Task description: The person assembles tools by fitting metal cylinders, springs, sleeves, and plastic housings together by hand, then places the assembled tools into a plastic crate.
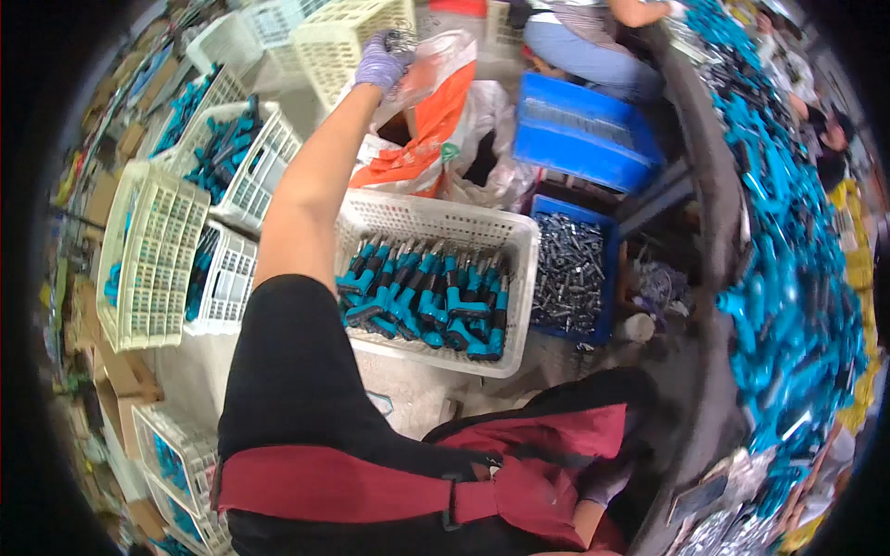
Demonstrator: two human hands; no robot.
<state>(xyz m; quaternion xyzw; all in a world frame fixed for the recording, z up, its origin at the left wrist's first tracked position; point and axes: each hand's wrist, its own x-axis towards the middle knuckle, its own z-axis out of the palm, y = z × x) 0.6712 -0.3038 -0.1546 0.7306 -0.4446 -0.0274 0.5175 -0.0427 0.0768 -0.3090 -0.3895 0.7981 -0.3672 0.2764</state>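
Observation:
My left arm reaches far forward, and my left hand [382, 61] in a pale purple glove is closed around some shiny small metal parts [401, 41] that I cannot make out exactly. It is beside an upturned cream plastic crate [324, 48] and above an orange and white woven sack [436, 116]. My right hand [607, 479], also gloved, is low at the right beside my red apron [547, 491]; its fingers are lost in shadow. In front of me a white crate [445, 211] holds several teal and black tool bodies [431, 292] with metal tips.
A blue bin [567, 264] of small dark metal parts adjoins the white crate. Beyond stands a larger blue crate [584, 134], near another person [593, 46]. Along the right runs a bench edge [718, 232] heaped with teal parts [788, 306]. Stacked cream crates [153, 255] stand left.

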